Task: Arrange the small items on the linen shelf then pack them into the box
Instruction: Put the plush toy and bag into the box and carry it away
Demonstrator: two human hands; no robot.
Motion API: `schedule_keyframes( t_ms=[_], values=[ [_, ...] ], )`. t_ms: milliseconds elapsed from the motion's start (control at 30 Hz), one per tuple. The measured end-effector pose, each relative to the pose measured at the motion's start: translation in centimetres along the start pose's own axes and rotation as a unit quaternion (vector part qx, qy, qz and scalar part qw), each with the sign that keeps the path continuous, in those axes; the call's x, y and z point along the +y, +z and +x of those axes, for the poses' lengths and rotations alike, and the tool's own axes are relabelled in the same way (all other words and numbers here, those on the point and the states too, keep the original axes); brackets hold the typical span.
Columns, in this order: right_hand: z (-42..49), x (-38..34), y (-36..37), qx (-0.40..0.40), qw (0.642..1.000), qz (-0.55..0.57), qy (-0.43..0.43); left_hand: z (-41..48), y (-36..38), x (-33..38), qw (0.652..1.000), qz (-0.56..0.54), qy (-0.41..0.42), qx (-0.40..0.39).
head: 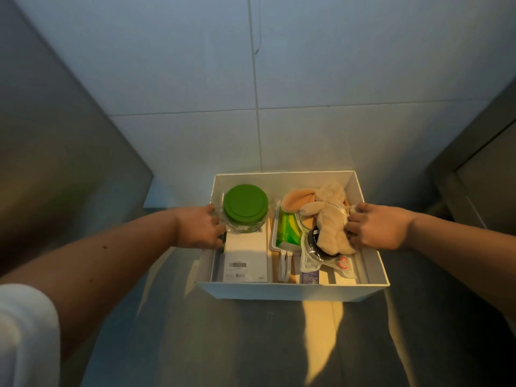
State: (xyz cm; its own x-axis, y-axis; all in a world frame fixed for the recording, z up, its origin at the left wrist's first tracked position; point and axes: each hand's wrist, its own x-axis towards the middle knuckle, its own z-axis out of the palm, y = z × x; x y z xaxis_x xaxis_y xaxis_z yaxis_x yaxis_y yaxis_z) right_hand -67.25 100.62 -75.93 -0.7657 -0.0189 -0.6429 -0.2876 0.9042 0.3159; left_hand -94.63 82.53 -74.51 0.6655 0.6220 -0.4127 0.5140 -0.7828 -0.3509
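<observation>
We log, on the grey metal shelf [251, 344], one open white cardboard box [293, 291]. Right half: beige plush toy [329, 216], grasped by our right grip [377, 227]. Near-left corner: white barcoded carton [245, 255]. Far-left corner: film-wrapped green-lidded round jar [245, 205], clasped by our left grip [198, 227].

In the box [290, 291], the jar [245, 205] stands left, the plush toy [326, 213] right.

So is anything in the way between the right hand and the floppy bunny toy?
No, nothing is. The right hand grips the plush toy, which lies inside the white box on top of other packets. The left hand is off to the side, touching the green-lidded jar.
</observation>
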Motion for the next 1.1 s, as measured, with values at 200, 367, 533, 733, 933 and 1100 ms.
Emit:
schedule_keyframes(
  t_ms=[200, 367, 533, 733, 933, 1100],
  values=[
    [-0.1, -0.1, -0.1, -0.004, 1.000, 0.002, 0.011, -0.2, -0.4, 0.0, 0.999, -0.013, -0.029, -0.022],
    [-0.5, -0.5, -0.1, 0.007, 1.000, -0.002, 0.018, -0.5, -2.1, 0.4, 0.997, -0.049, -0.054, -0.015],
    [-1.1, -0.6, -0.1, 0.020, 0.999, 0.017, 0.047, -0.1, -2.0, 0.6, 0.988, -0.068, -0.087, -0.111],
    [-1.9, -1.2, 1.2, 0.019, 0.996, 0.047, 0.072, 0.0, -1.5, 1.9, 0.964, -0.086, -0.146, -0.204],
    [-3.0, -2.8, 1.3, 0.086, 0.977, 0.160, 0.109, -0.2, -1.7, 4.5, 0.924, -0.186, -0.301, -0.142],
    [-2.0, -5.9, -0.1, 0.285, 0.914, 0.239, 0.162, 3.4, -3.9, 7.2, 0.839, -0.264, -0.442, 0.176]
  ],
)
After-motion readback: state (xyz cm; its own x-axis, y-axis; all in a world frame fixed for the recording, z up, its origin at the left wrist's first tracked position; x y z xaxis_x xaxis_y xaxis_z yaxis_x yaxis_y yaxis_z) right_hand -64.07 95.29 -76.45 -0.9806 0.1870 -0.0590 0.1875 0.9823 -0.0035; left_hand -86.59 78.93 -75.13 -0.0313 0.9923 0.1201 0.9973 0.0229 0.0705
